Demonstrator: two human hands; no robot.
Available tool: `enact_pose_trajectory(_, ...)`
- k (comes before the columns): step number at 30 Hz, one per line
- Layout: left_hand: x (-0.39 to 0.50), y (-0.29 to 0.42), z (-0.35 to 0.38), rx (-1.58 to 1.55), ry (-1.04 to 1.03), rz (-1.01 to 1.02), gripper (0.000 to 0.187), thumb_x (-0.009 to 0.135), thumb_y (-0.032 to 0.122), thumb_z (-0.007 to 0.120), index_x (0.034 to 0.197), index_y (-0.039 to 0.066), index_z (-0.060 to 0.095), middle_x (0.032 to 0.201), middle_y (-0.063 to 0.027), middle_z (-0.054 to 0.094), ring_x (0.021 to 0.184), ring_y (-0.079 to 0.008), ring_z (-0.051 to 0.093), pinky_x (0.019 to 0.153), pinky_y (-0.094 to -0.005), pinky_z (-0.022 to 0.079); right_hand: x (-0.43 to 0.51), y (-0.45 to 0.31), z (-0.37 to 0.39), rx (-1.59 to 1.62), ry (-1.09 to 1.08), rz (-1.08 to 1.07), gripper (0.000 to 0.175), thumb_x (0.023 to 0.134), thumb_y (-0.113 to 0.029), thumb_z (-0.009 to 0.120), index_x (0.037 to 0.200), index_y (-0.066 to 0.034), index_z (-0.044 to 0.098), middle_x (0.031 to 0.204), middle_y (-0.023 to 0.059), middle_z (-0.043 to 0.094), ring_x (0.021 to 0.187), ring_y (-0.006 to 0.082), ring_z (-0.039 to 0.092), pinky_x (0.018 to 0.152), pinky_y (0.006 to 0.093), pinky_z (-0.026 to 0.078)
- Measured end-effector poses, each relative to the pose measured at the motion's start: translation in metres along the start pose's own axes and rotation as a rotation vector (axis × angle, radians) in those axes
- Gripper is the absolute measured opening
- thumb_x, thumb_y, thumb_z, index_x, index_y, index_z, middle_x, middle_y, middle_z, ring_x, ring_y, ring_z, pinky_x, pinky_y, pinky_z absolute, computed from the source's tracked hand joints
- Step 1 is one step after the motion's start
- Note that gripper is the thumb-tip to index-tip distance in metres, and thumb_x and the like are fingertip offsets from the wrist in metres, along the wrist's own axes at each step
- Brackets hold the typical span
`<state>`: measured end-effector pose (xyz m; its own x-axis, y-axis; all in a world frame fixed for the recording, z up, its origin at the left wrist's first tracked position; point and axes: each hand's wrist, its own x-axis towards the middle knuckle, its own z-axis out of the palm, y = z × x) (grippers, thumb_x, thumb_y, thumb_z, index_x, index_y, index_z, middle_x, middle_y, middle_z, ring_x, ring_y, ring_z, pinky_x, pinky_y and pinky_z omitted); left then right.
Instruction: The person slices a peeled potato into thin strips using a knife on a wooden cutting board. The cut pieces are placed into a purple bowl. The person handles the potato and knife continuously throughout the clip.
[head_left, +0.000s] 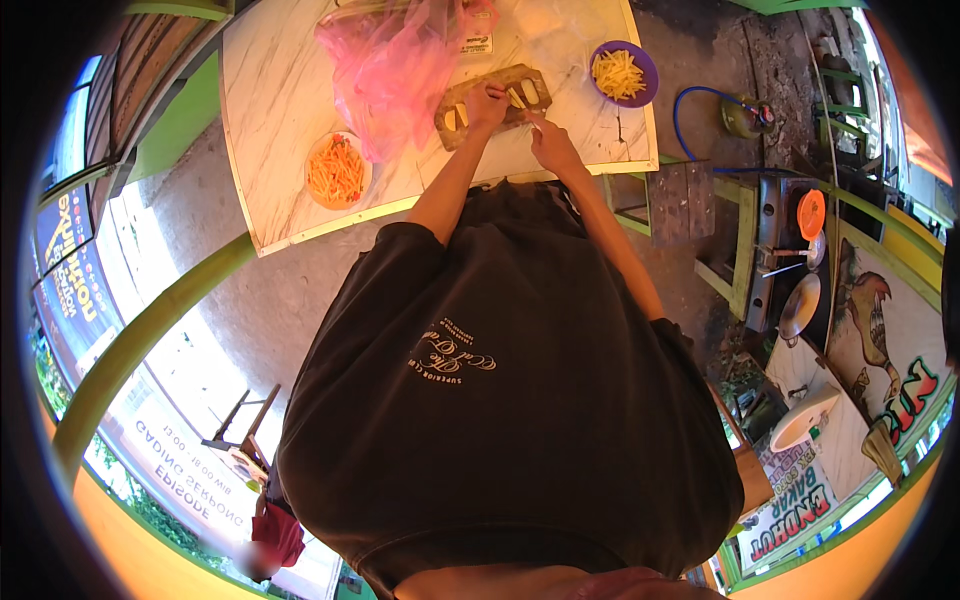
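Note:
On a marble-patterned table lies a wooden cutting board (493, 79) with pale yellow pieces on it, some in slices. My left hand (486, 105) rests on the middle of the board, its fingers bent against the pieces; whether it grips one is hidden. Beside it, at the board's near edge, my right hand (551, 142) is closed around what seems to be a knife, whose blade is hard to make out. A purple bowl (651, 76) of pale yellow strips stands to the right. At the left is a round dish (311, 180) heaped with orange strips and small red pieces.
A pink plastic bag (390, 82) spreads across the table (277, 90) left of the board. Clear plastic (559, 34) lies behind the board. A wooden stool (681, 202) stands off the table's right corner, near a gas cylinder (742, 116) with a blue hose. Another person (277, 532) is at lower left.

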<state>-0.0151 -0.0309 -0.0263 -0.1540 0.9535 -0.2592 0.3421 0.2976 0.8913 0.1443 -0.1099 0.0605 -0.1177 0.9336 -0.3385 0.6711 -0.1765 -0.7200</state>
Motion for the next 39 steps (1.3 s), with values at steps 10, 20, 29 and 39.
enact_pose_trajectory(10,0.011,-0.002,0.004,-0.030,-0.010,-0.074,0.013,0.074,0.002,0.072,0.087,0.000,0.071,0.078,-0.0100,0.072,0.072,-0.0211,0.070,0.068,-0.0339,0.056,-0.019,0.002,-0.010,-0.012,-0.004,0.026,0.046,0.094,-0.008,0.051,0.139,-0.0129,0.056,0.114,0.0297,0.065,0.101,0.0436,0.065,0.087,0.0460,0.051)
enact_pose_trajectory(20,0.011,-0.006,0.001,-0.062,-0.063,-0.072,0.012,0.076,0.001,0.073,0.089,0.000,0.073,0.083,-0.0101,0.074,0.075,-0.0203,0.070,0.072,-0.0342,0.057,-0.041,-0.009,-0.038,0.062,-0.075,0.094,0.044,0.094,-0.010,0.051,0.138,-0.0112,0.057,0.107,0.0306,0.066,0.098,0.0462,0.065,0.085,0.0458,0.052)
enact_pose_trajectory(29,0.006,0.001,0.000,-0.030,-0.033,-0.075,0.014,0.075,0.002,0.076,0.088,0.000,0.073,0.080,-0.0103,0.073,0.074,-0.0205,0.071,0.071,-0.0346,0.058,-0.009,0.017,-0.004,0.042,0.036,-0.091,0.042,0.097,-0.012,0.052,0.139,-0.0121,0.056,0.105,0.0302,0.066,0.087,0.0390,0.068,0.079,0.0412,0.051)
enact_pose_trajectory(39,0.013,-0.012,0.003,-0.084,-0.045,-0.094,0.017,0.076,-0.002,0.075,0.091,-0.004,0.068,0.077,-0.0101,0.070,0.066,-0.0152,0.069,0.060,-0.0279,0.056,-0.008,0.005,0.005,-0.001,0.063,-0.077,0.044,0.095,-0.008,0.050,0.139,-0.0126,0.055,0.104,0.0293,0.067,0.097,0.0456,0.064,0.082,0.0467,0.052)
